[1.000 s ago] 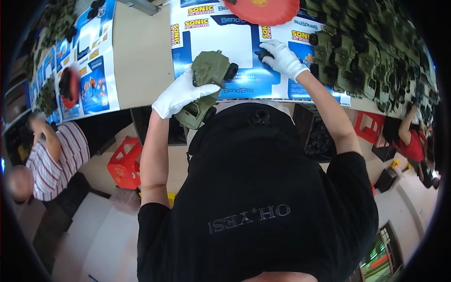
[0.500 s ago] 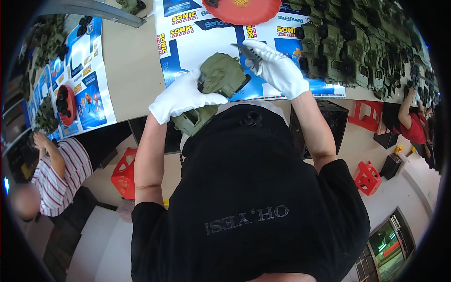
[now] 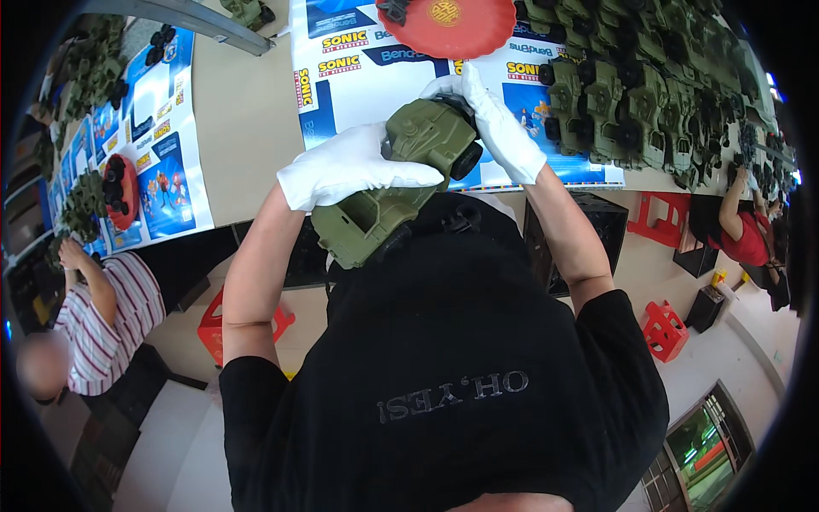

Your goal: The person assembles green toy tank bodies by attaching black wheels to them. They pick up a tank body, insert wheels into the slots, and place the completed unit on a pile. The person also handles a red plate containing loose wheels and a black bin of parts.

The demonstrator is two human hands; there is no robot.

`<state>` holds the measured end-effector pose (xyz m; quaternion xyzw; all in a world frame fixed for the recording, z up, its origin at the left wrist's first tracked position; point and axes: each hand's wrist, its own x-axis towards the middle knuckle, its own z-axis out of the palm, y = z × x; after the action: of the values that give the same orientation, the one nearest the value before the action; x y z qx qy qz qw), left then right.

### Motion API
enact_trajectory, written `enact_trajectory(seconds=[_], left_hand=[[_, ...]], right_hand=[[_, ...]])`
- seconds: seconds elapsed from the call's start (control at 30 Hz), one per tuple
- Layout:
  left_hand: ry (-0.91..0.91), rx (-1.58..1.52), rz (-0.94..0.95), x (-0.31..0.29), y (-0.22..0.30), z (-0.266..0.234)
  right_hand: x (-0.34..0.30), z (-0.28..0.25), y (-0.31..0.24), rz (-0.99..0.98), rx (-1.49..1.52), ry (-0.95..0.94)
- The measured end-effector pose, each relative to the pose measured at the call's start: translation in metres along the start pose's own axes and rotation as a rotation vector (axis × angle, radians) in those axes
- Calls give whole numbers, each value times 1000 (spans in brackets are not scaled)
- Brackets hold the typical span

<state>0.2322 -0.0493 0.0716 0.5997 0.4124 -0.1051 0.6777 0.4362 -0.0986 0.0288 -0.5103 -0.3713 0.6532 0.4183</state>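
A green toy army truck (image 3: 431,136) is in my left hand (image 3: 354,166), tilted, its rear bed hanging toward my black shirt. My gloved left thumb lies across the truck's middle, with the other fingers behind it. Black wheels show on its near side. My right hand (image 3: 503,128), also in a white glove, is closed at the truck's front right end. A small dark grey piece (image 3: 457,104) shows between its fingers, against the truck; its shape is mostly hidden.
A red scalloped plate (image 3: 456,30) with small dark parts lies on the printed sheet at the far side. Rows of green toy trucks (image 3: 648,111) fill the right. A person in a striped shirt (image 3: 119,299) works at left, another in red (image 3: 746,235) at far right. A metal bar (image 3: 196,17) crosses upper left.
My right hand has brought the dark grey piece from beside the truck onto its front end. The truck has shifted right and turned, showing more of its bed and wheels.
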Motion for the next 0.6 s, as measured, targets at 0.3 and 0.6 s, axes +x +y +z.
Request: enact_trajectory(seconds=[0.3,0.6], left_hand=[[29,-58,90,-12,6,4],[19,-78,52,-7,0,8]], right_hand=[[7,-6,16,28,255,-149],[3,-6,19,-11,80,-80]])
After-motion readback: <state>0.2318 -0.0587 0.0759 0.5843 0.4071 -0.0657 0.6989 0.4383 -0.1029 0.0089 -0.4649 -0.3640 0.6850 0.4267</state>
